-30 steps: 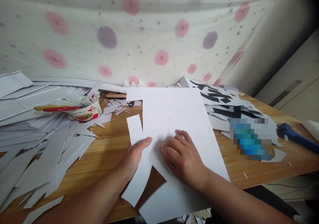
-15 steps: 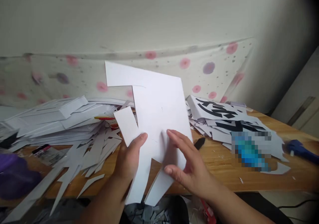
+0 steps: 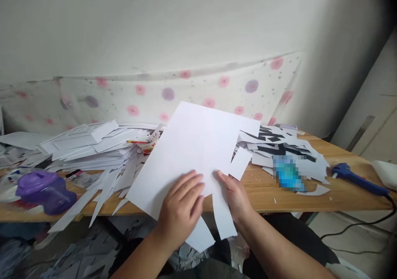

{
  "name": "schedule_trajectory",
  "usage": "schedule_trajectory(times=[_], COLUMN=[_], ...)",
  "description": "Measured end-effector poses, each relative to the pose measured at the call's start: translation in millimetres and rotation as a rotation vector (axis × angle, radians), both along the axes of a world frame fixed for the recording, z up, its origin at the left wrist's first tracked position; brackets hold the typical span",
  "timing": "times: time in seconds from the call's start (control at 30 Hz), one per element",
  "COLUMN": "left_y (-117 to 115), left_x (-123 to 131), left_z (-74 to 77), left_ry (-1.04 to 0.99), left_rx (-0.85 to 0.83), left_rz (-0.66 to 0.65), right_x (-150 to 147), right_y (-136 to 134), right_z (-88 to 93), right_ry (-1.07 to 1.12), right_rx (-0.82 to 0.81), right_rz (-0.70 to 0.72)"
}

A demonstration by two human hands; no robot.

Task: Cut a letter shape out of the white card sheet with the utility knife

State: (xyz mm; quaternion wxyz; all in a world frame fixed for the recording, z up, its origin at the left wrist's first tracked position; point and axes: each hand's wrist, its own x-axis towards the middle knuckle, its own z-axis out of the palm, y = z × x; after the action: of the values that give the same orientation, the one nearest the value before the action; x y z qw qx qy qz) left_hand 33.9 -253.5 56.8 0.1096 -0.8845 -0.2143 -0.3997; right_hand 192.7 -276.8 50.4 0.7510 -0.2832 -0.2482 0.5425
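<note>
Sheet (image 3: 192, 146) is held across the front edge of the table (image 3: 260, 194), pinched by the right hand (image 3: 237, 196), left hand (image 3: 181, 206) laid open on it. Probably light, stiffish, creasable; best gripped mid-body.

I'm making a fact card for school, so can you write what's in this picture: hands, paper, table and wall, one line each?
Left hand: lies on the cut white sheet, fingers stretched out
Right hand: grips the sheet's right part, thumb on top
Sheet shape: pieces jut out on the right; gap at the near edge
Table: wooden
Table, left: purple container, pile of white sheets
Table, right: blue tool with a cord; pixelated patch, can't tell what
Wall: flowered cloth across it
</note>
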Motion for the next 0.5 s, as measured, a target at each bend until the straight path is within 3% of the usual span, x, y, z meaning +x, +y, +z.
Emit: schedule_trajectory(times=[0.1,0.3,0.4,0.5], left_y=[-1,-4,-5,-7], left_x=[-15,-34,-38,-45], left_z=[-7.9,-25.7,-24.5,-14.0], left_ry=[0.020,0.117,0.116,-0.015], left_rx=[0.043,0.005,-0.140,-0.406], left_rz=[0.151,0.241,0.251,0.140], right_x=[-2,-11,-21,-32], right_y=[1,7,2,-8], right_z=[-6.3,-16.2,-10.4,5.0], right_ry=[0.003,-0.036,-0.122,-0.299], right_rx=[-0.045,-0.073,-0.045,0.192], right_rz=[0.014,0.077,0.041,0.152])
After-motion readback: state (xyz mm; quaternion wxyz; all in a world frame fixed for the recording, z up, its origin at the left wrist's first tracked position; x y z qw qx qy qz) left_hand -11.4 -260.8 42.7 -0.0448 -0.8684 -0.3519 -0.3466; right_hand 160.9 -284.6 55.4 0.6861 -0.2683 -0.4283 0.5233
